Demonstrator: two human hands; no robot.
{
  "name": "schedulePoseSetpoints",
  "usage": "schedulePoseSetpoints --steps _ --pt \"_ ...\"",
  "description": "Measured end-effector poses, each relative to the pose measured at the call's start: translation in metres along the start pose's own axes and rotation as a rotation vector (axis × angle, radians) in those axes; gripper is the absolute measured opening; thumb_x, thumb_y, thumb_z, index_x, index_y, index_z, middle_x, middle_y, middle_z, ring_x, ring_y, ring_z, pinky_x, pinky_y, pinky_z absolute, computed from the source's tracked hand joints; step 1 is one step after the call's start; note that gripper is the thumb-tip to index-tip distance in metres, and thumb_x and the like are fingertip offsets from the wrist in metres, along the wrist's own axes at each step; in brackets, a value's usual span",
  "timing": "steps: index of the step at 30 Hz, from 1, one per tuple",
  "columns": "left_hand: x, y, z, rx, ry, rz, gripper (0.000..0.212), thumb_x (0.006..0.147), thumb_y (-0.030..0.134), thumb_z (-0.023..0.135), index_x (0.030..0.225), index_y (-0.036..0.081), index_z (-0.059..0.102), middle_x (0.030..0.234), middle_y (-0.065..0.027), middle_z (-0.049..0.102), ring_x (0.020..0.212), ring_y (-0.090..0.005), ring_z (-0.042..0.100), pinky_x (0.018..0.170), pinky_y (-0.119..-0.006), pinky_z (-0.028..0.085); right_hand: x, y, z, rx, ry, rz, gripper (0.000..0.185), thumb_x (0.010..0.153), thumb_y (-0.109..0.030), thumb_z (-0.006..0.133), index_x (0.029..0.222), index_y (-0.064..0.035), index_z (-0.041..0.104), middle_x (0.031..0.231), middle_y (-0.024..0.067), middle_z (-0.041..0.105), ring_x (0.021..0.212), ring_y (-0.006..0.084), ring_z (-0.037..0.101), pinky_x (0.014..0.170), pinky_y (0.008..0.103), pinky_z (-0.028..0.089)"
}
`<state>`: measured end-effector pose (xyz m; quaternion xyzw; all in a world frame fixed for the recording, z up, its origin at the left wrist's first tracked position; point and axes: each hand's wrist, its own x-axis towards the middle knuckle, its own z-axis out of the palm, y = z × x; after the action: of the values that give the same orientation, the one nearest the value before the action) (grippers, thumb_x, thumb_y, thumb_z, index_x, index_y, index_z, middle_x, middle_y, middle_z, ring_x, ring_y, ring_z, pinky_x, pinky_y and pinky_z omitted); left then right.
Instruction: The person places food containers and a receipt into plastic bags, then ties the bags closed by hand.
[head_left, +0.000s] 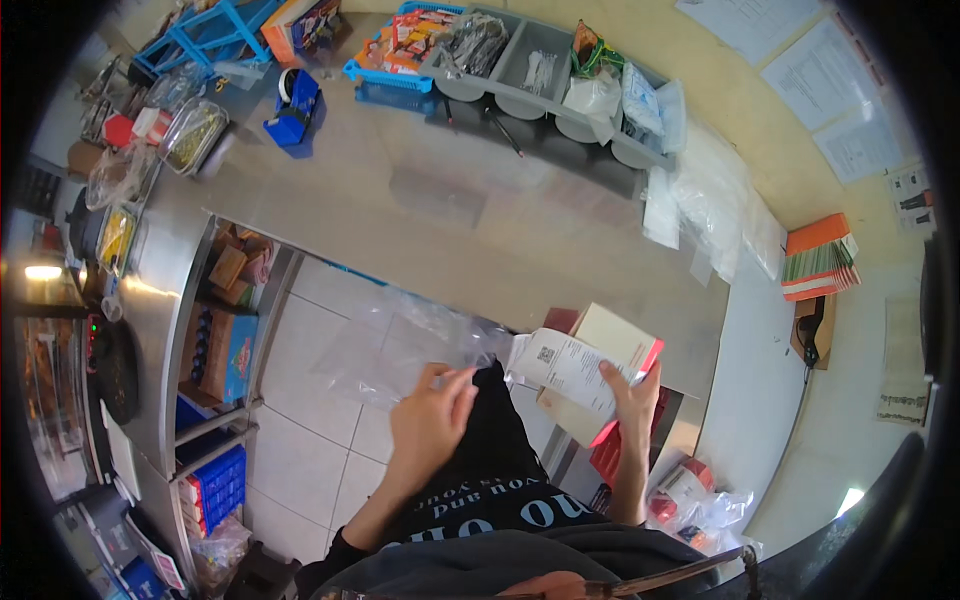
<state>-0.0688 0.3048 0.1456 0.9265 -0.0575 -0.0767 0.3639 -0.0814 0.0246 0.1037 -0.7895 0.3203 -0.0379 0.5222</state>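
Note:
My right hand (637, 394) grips a cream cardboard box (619, 330) with red edges. A long paper receipt (574, 367) lies across the box's face under my thumb; it bears printing and a square code. My left hand (435, 412) is to the left of the box, fingers bent together at a clear plastic bag (412, 337). The bag hangs limp above the tiled floor, beside the table edge. My fingertips seem to pinch its near side, though the exact contact is blurred.
A steel table (540, 247) spans the front. At its back stand a grey divided bin (517, 94), a blue basket (386, 71) of packets and a blue tape dispenser (292, 112). Plastic bags (705, 195) hang at the right corner. Steel shelving (169, 315) flanks the left.

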Motion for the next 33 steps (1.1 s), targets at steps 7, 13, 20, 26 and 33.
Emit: schedulePoseSetpoints --steps 7,13,20,26,33 --pt "-0.014 0.013 0.064 -0.287 -0.546 -0.066 0.057 0.084 0.044 0.059 0.122 0.003 0.05 0.108 -0.0162 0.06 0.092 -0.0334 0.062 0.076 -0.04 0.049 -0.088 0.037 -0.003 0.674 -0.39 0.431 0.058 0.075 -0.016 0.067 0.124 0.0046 0.043 0.106 0.0128 0.06 0.094 0.0223 0.06 0.085 0.0334 0.047" --pt "-0.015 -0.012 0.056 -0.709 -0.673 -0.138 0.075 0.072 0.049 0.07 0.127 0.003 0.047 0.109 -0.0183 0.062 0.097 -0.0261 0.061 0.082 -0.034 0.047 -0.103 0.089 0.025 1.288 -0.681 0.42 0.07 0.064 -0.015 0.066 0.127 0.0062 0.04 0.118 0.0196 0.055 0.106 0.0335 0.057 0.095 0.044 0.045" --pt "-0.012 -0.003 0.039 -0.949 -0.845 -0.249 0.063 0.083 0.041 0.065 0.126 0.0 0.046 0.11 -0.0122 0.059 0.102 -0.0173 0.053 0.089 -0.029 0.041 -0.092 0.098 0.046 1.354 -0.852 0.503 0.078 0.06 -0.034 0.067 0.127 -0.0014 0.044 0.117 0.018 0.056 0.101 0.0344 0.059 0.089 0.0447 0.049" --pt "-0.023 -0.006 0.07 -1.184 -0.542 -0.144 0.045 0.089 0.034 0.058 0.119 0.003 0.045 0.107 -0.0052 0.05 0.097 -0.013 0.051 0.082 -0.028 0.043 -0.07 0.108 0.054 1.41 -0.964 0.527 0.075 0.064 -0.035 0.067 0.126 0.0009 0.045 0.116 0.0191 0.057 0.099 0.0331 0.06 0.085 0.0421 0.051" --pt "-0.034 0.007 0.11 -0.961 -0.02 -0.237 0.026 0.092 0.025 0.053 0.105 0.004 0.046 0.096 -0.008 0.046 0.088 -0.0153 0.052 0.068 -0.028 0.044 -0.063 0.098 0.038 1.419 -0.805 0.723 0.073 0.069 -0.042 0.062 0.126 0.0007 0.045 0.116 0.0183 0.058 0.098 0.0323 0.06 0.084 0.0417 0.05"
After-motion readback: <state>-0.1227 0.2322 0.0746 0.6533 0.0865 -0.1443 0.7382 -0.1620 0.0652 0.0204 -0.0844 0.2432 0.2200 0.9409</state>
